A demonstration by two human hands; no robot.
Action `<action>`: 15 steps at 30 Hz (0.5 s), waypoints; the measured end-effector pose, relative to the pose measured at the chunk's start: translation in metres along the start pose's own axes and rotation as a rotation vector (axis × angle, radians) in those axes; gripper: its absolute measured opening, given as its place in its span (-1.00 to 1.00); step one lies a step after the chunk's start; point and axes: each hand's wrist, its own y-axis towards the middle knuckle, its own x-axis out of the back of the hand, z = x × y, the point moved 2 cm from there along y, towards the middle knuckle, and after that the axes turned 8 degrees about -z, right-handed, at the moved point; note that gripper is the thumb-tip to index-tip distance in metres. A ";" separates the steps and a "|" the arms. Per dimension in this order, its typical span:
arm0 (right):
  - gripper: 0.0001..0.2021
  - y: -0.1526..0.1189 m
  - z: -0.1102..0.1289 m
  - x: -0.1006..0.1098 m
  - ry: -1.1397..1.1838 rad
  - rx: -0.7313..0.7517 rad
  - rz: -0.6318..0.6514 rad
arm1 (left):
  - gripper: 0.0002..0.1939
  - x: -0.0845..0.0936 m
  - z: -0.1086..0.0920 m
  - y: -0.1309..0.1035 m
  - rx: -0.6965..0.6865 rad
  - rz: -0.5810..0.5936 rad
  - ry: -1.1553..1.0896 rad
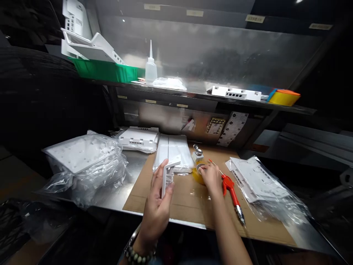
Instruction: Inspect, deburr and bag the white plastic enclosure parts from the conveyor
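My left hand (158,204) is wrapped round a white plastic housing part (167,176), held upright over the cardboard sheet. Its fingers press behind the part and the thumb rests on the ribbed side. Beyond that hand lies a stack of clear plastic bags (175,145). My right hand (211,178) is closed in a pinch at the roll of yellow tape (196,177); what its fingertips hold is too small to tell. Just behind stands a small dispenser bottle with a metal top (198,154). Right of that hand rests a red air blow gun (231,188).
Bagged white panels lie at left (85,151) and right (256,178). White housings (138,139) are stacked at the back. The shelf above carries a green bin (104,70), a pointed-nozzle bottle (150,70) and a yellow-orange roll (285,98). A cardboard sheet (179,204) covers the bench.
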 end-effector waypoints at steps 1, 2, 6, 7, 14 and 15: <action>-0.83 -0.003 -0.009 -0.001 -0.022 -0.022 0.039 | -0.44 0.003 -0.002 -0.002 0.010 -0.003 -0.021; -0.81 -0.005 -0.018 0.003 -0.046 -0.052 0.069 | -0.44 0.007 -0.004 -0.004 0.028 -0.002 -0.046; -0.62 -0.016 -0.064 0.046 -0.192 -0.274 0.091 | -0.43 0.020 -0.009 -0.015 0.137 0.019 -0.165; -0.58 -0.020 -0.077 0.059 -0.236 -0.352 0.087 | -0.42 0.024 -0.010 -0.017 0.168 0.026 -0.203; -0.57 -0.049 -0.136 0.097 -0.242 -0.678 0.219 | -0.22 0.076 0.009 -0.008 0.571 0.070 -0.804; -0.59 -0.049 -0.138 0.099 -0.213 -0.703 0.219 | -0.24 0.089 0.018 -0.007 0.588 0.094 -0.894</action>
